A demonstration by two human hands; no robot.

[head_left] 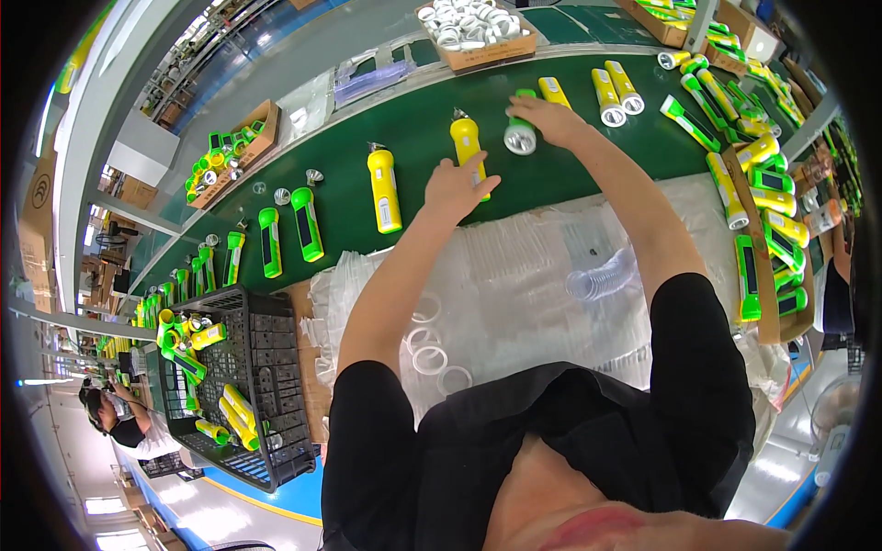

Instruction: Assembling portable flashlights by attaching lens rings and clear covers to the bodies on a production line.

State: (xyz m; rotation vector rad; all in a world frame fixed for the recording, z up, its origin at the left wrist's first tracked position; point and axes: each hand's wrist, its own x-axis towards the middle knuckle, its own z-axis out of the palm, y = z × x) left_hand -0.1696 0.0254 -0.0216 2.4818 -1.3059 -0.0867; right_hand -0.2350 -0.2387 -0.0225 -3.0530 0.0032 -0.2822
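Note:
My left hand (452,191) rests over the lower end of a yellow flashlight (465,138), its finger and thumb apart. The flashlight's top shows bare metal parts and no lens head. Closed over the middle of a green flashlight (525,94) is my right hand (548,121); the silver reflector head of that flashlight points toward me. Just beyond the right hand lies another yellow flashlight (553,90), partly hidden. To the left of my left hand a headless yellow flashlight (384,191) lies lengthwise on the green belt (418,138).
Green flashlights (308,225) line the belt leftward beside loose reflectors (314,176). A black crate (276,367) holds flashlight parts at left. Plastic sheeting with clear rings (429,359) lies before me. A box of white rings (487,57) stands beyond; flashlights (772,202) pile up at right.

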